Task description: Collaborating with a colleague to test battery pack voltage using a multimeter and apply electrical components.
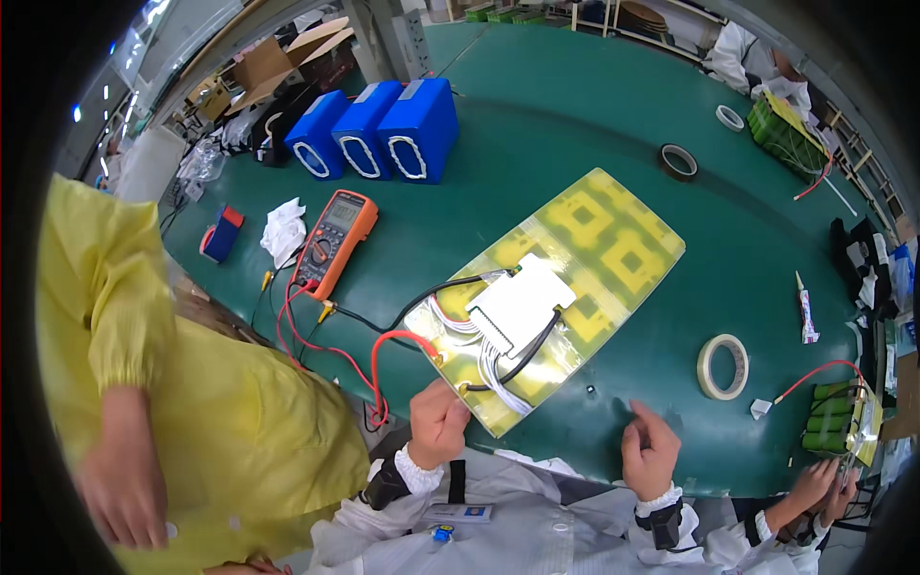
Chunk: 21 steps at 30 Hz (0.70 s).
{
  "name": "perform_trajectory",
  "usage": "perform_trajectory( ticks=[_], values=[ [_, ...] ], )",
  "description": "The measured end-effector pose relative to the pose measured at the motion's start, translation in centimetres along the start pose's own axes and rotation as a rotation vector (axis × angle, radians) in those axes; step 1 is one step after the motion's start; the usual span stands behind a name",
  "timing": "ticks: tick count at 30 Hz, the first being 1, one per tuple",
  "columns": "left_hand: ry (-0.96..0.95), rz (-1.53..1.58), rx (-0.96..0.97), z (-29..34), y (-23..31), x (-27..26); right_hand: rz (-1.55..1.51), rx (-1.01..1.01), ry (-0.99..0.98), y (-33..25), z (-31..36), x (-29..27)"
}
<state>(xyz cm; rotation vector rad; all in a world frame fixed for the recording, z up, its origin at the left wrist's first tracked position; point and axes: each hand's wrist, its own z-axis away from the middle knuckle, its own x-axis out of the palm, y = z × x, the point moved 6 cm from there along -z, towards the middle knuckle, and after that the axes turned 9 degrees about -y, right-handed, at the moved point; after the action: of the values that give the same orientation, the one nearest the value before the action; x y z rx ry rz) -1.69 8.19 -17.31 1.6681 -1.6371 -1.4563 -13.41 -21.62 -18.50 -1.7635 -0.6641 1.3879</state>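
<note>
A flat battery pack wrapped in yellow-patterned sheet lies slantwise on the green table. On it sits a white circuit-board module with ribbon wires and black leads. A thick red cable rises from its near left corner. My left hand is closed in a fist against that corner; what its fingers hold, if anything, is hidden. My right hand hovers at the table's near edge, fingers loosely bent and apart, holding nothing. A small dark piece lies between the pack and this hand.
An orange multimeter with leads lies left of the pack, near crumpled white tissue. Blue battery blocks stand behind. Tape rolls and a tube lie right. A yellow-coated person stands left; another's hands work on green cells.
</note>
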Motion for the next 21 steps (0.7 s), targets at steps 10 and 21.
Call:
perform_trajectory(
  ticks=[10, 21],
  values=[
    [-0.020, 0.101, -0.050, -0.2, -0.7, 0.5, 0.007, 0.005, -0.001, 0.7, 0.0, 0.5],
    [-0.088, -0.086, 0.079, -0.6, -1.2, 1.4, -0.002, -0.038, 0.155, -0.7, 3.9, -4.2]
  ],
)
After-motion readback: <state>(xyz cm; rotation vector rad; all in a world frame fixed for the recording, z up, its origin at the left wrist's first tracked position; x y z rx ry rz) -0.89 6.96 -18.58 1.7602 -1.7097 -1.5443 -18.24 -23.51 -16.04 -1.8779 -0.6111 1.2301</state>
